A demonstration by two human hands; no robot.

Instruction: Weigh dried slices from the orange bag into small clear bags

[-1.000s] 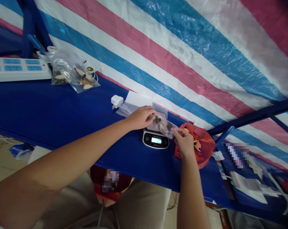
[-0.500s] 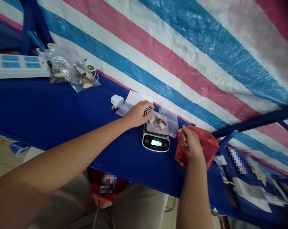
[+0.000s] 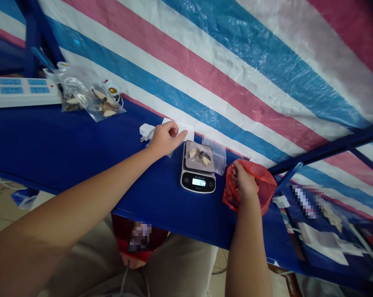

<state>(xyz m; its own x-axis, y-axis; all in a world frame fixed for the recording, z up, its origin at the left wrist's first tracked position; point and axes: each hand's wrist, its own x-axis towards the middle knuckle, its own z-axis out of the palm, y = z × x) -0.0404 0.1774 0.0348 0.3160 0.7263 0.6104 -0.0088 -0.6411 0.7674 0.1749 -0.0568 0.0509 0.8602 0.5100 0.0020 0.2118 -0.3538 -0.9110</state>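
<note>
A small digital scale (image 3: 198, 182) with a lit display stands on the blue table. On its pan lies a clear plastic bag (image 3: 216, 159) with several pale and dark dried slices (image 3: 200, 156), which look like dried mushroom. My left hand (image 3: 166, 138) hovers just left of the pan, fingers loosely curled and thumb held apart, with nothing in it. To the right of the scale, my right hand (image 3: 244, 180) reaches into the mouth of a red plastic bag (image 3: 265, 185). Its fingers are curled in; what they hold, if anything, is hidden.
A white plug adapter (image 3: 147, 131) and a white paper (image 3: 186, 131) lie behind my left hand. Farther left are clear bags of slices (image 3: 104, 105) and a white power strip (image 3: 22, 93). A striped tarp (image 3: 186, 70) hangs behind the table.
My left hand has moved left, off the bag on the scale, and its thumb has spread from the fingers. My right hand has gone slightly deeper into the red bag.
</note>
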